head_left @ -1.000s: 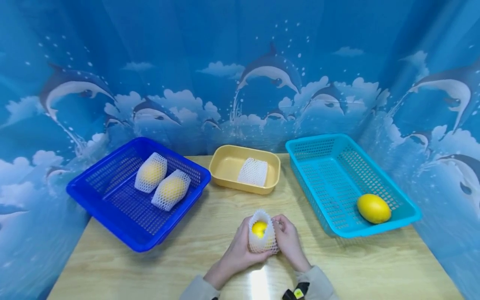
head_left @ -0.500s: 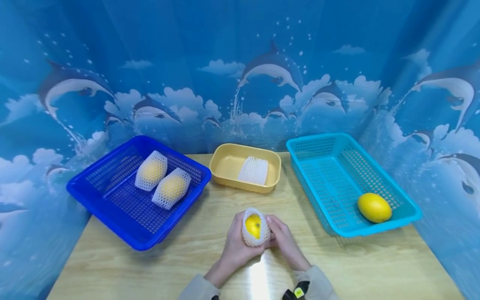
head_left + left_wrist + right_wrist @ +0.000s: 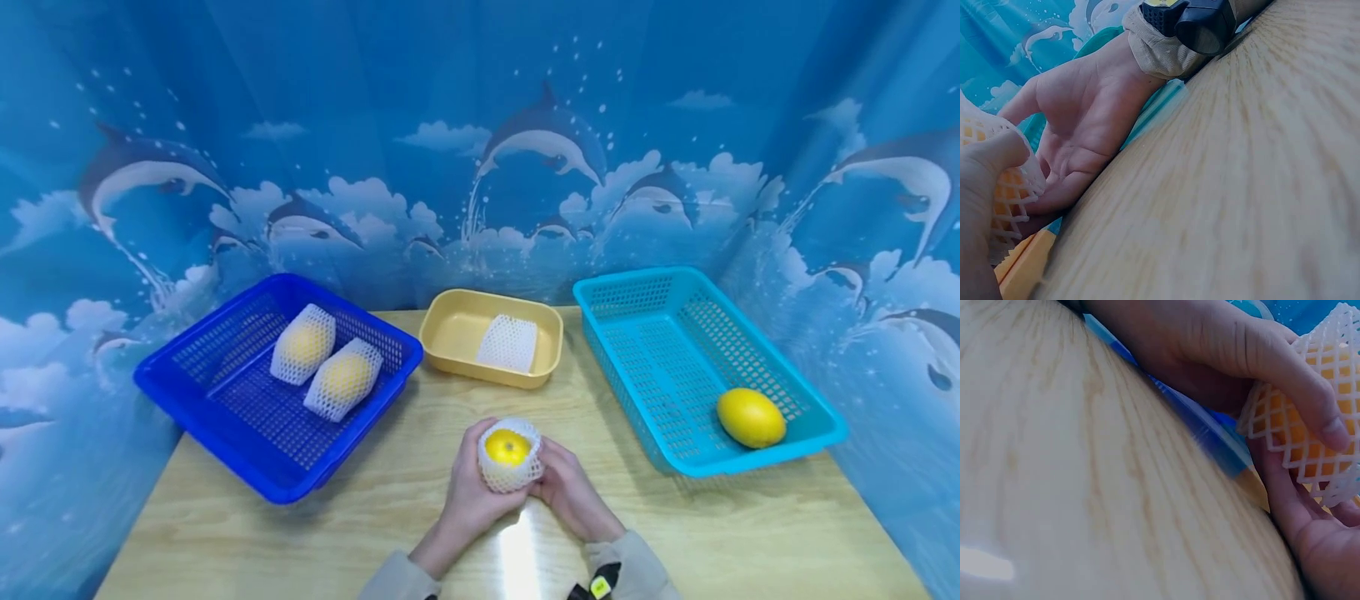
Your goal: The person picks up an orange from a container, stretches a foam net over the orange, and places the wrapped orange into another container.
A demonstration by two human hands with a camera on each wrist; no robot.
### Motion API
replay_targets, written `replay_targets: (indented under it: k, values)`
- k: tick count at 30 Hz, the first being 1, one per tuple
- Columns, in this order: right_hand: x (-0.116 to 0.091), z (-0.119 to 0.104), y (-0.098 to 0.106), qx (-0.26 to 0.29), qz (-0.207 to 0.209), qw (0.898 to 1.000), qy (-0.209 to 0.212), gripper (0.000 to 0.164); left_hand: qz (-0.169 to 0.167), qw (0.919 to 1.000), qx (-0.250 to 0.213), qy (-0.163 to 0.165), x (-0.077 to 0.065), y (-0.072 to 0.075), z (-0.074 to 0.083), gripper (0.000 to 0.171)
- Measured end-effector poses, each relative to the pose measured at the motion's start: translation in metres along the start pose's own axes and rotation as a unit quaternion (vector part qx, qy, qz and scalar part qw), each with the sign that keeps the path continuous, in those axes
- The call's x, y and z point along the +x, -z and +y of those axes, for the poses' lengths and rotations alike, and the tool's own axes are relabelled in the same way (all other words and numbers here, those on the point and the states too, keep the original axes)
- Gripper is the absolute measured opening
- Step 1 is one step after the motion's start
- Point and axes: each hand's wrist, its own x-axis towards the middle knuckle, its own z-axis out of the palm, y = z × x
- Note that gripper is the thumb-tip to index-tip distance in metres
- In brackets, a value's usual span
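Observation:
A yellow mango (image 3: 507, 447) in a white foam net sleeve (image 3: 508, 478) is held over the front middle of the table. Its stem end faces up through the sleeve's open mouth. My left hand (image 3: 472, 492) grips it from the left, and in the right wrist view the left thumb (image 3: 1316, 409) lies across the netting. From the right, my right hand (image 3: 576, 496) holds the sleeve's side; in the left wrist view its palm (image 3: 1082, 122) faces the fruit, thumb near the top and fingers curving under the lower edge. Part of those fingers is hidden behind the net.
On the left, a dark blue basket (image 3: 217, 442) holds two netted mangoes (image 3: 303, 343). A tan tray (image 3: 453, 329) at the back carries a flat foam net (image 3: 507, 342). At right, a turquoise basket (image 3: 637, 367) contains a bare mango (image 3: 751, 417). A dolphin-print curtain surrounds the table.
The held mango has shifted slightly left and tipped, so its stem end now faces upward. The right fingers have moved from the sleeve's upper rim down to its side.

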Motion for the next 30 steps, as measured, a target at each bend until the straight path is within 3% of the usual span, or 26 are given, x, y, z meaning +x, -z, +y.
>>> replay_targets:
  k: [8,15,18,23,30]
  values:
    - [-0.001,0.000,0.002,0.036,-0.034,0.999,0.005,0.033,-0.018,0.9992,-0.029,0.022,-0.001,0.003,0.005,0.102]
    - [-0.002,0.002,0.004,0.026,-0.040,0.999,0.015,0.034,-0.018,0.9983,-0.044,0.033,-0.004,0.001,0.001,0.103]
    - [-0.002,0.001,0.001,0.008,-0.028,0.999,0.019,0.036,-0.009,0.9983,-0.049,0.031,-0.003,0.001,0.001,0.104]
    - [-0.001,0.001,-0.005,-0.013,0.019,0.999,0.031,0.035,0.002,0.9998,-0.009,0.015,-0.004,0.003,0.001,0.100]
    - [0.003,0.005,-0.007,-0.065,0.091,0.988,0.104,0.041,0.014,0.9988,0.043,-0.018,-0.003,0.004,0.001,0.101]
